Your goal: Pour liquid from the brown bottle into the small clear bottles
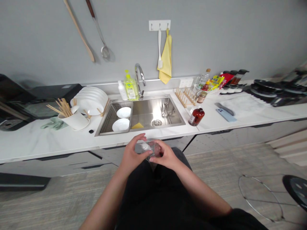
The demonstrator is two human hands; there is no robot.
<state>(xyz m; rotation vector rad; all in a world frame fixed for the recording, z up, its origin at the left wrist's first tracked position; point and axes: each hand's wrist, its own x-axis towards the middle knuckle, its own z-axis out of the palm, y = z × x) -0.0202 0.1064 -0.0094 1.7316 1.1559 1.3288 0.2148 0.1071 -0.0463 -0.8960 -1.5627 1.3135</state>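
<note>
Both my hands are in front of my body, just short of the counter edge, around a small clear box (145,147). My left hand (133,154) grips its left side, with the thumb across the near face and the fingers curved over the far side. On the right end, my right hand (166,155) pinches it between thumb and fingers. Something white shows in or through the clear walls; I cannot make out what it is. Beyond the box lies the steel sink (157,111), with two white bowls (121,125) on a rack in its left part.
A brown bottle (196,117) stands right of the sink, near a blue phone (226,115). To the left are a white holder (76,120) with chopsticks and several racked plates (92,101). Soap bottles (130,88) stand by the faucet (140,81). A wire frame (261,182) is at lower right.
</note>
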